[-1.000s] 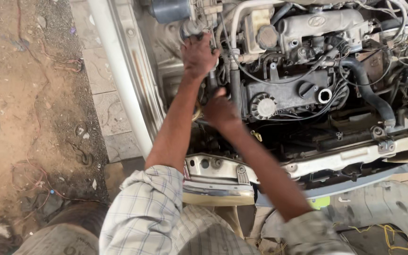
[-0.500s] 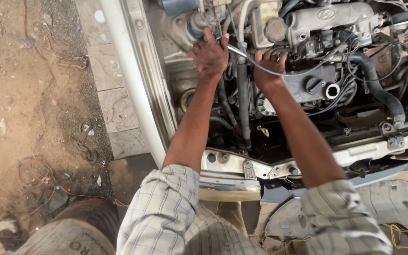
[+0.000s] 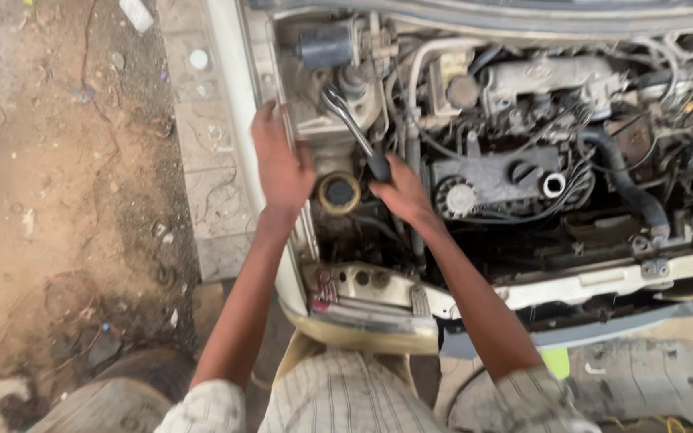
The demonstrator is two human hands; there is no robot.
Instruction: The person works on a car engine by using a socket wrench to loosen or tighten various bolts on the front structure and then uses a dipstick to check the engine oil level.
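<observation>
Near: checked shirt sleeves, both arms reach into engine bay over dented cream bumper (image 3: 378, 317). Left hand (image 3: 282, 164) spread flat on fender edge, bracing, holds nothing. Right hand (image 3: 399, 188) fingers wrapped tight round black handle of ratchet wrench (image 3: 354, 128); chrome head sits up-left near strut top. Best: keep head square, pull steady. Far: greasy engine block (image 3: 515, 160), ribbed hoses, dusty metal.
</observation>
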